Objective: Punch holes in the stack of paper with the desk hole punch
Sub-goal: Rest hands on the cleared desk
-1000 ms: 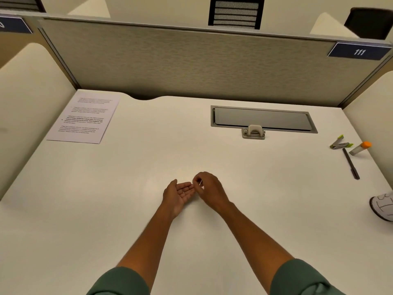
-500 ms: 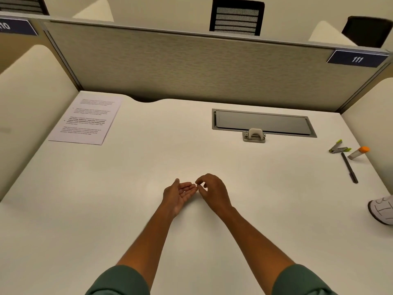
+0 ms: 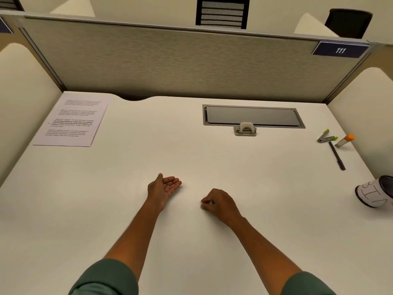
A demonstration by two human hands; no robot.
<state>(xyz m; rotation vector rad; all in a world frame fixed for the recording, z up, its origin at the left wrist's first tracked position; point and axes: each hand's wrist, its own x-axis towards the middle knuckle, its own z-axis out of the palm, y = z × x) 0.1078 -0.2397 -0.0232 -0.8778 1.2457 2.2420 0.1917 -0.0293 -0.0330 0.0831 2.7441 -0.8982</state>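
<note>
The stack of printed paper (image 3: pixel 72 122) lies flat at the desk's far left corner. A small grey desk hole punch (image 3: pixel 245 129) stands at the far middle, just in front of a recessed metal panel. My left hand (image 3: pixel 163 188) rests on its edge at the desk's centre, palm turned sideways, fingers apart, holding nothing. My right hand (image 3: pixel 219 204) hovers a little to its right with the fingers curled in, and nothing shows in it. Both hands are far from the paper and the punch.
A recessed metal cable panel (image 3: pixel 253 116) sits in the white desk (image 3: pixel 106 199). At the right are a green-handled clip tool (image 3: pixel 325 137), an orange-capped glue stick (image 3: pixel 344 141), a black pen (image 3: pixel 337 155) and a white cup (image 3: pixel 376 192). Partition walls enclose three sides.
My hands were touching at the fingertips; now the right hand has pulled away to the right and toward me, leaving a gap. The left hand stays put.
</note>
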